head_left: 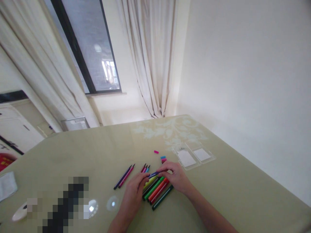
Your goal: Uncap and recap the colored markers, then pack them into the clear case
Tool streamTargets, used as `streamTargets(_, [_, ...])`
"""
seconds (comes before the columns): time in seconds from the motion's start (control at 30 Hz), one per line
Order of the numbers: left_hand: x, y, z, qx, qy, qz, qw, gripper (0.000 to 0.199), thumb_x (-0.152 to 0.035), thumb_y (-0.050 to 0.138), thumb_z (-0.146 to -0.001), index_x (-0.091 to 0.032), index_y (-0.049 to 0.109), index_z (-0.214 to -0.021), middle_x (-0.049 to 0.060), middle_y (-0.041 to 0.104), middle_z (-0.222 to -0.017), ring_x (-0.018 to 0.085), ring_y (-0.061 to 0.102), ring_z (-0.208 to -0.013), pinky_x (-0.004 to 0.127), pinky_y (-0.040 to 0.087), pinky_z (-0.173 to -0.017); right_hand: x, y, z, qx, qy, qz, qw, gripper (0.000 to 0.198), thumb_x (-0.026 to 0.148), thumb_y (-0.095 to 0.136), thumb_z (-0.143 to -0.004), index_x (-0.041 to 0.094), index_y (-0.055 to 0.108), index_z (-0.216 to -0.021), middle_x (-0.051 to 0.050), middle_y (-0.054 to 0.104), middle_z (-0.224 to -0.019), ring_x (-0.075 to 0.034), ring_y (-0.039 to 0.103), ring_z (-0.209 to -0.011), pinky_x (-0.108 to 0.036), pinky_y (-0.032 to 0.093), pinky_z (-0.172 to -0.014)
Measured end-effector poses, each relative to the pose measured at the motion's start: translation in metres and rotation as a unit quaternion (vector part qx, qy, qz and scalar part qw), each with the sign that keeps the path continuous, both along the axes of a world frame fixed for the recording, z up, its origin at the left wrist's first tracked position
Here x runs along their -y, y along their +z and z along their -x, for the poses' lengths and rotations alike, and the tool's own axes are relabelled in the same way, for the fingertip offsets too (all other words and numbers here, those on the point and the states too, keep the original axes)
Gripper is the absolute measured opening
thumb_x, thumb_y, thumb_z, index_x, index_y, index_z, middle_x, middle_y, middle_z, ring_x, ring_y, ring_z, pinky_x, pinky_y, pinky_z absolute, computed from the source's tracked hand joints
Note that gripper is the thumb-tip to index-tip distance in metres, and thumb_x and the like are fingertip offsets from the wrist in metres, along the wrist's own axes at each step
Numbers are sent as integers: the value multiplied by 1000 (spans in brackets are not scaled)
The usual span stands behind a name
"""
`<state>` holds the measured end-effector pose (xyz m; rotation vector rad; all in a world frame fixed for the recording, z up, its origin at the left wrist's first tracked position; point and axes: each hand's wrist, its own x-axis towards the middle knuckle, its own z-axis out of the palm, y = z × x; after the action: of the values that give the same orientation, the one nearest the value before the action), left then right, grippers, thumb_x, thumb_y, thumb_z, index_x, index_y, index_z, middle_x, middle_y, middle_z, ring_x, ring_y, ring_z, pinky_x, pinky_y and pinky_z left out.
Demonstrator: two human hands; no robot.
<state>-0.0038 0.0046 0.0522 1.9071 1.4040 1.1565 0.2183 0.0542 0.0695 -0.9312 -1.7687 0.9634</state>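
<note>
While two capped markers (pixel 123 176) lie apart at left, the left hand (pixel 133 193) and right hand (pixel 175 176) together pinch a blue marker (pixel 153 175) by its ends, above a row of markers (pixel 157 191) on the table (pixel 230 194). Loose caps (pixel 163 159) and an open clear case (pixel 194 156) lie beyond, at right.

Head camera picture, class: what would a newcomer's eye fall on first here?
Both hands, the left hand and right hand, hold a dark blue pen between them at the table's middle. Under them lies a row of colored markers. Loose caps lie just beyond.
</note>
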Motion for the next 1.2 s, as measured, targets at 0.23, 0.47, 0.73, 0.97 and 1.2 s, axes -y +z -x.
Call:
streamTargets(0.23, [3,-4,0,-106,30,-36,993,25,-36,53,-101,-26,74,-109,6,77,-105,24,72,-98,36,57,-89,-4,-2,-5,48,-35,-9,998,16,35,71,-92,26,81,-99,-4,80,-96,-22,73,-90,-35,56,-87])
streamTargets(0.47, [6,-6,-4,-222,20,-54,973,19,-37,59,-99,-27,74,-100,5,73,-103,26,67,-100,42,54,-93,-26,-14,-27,287,-207,-120,928,34,16,49,-100,22,72,-125,-10,73,-125,-27,63,-116,-43,47,-100])
streamTargets(0.73, [-7,-15,18,-238,106,3,966,25,-30,49,-100,-25,73,-96,6,71,-100,26,66,-100,44,52,-95,-36,-25,-15,477,-188,-146,846,40,10,55,-97,31,71,-127,-6,64,-142,-28,55,-124,-40,40,-98])
streamTargets(0.97, [-3,-7,17,-296,127,0,947,22,-31,52,-99,-25,73,-100,7,70,-104,26,66,-100,40,52,-92,-36,-24,-18,481,-232,-142,833,13,18,63,-96,22,73,-104,-9,72,-121,-27,59,-112,-38,40,-92])
streamTargets(1.2, [-2,-7,21,-320,142,22,937,19,-31,55,-96,-24,72,-95,7,67,-105,25,66,-96,39,52,-88,-21,-13,-15,294,-196,-114,929,13,21,56,-100,22,69,-104,-7,75,-103,-24,65,-101,-38,45,-91])
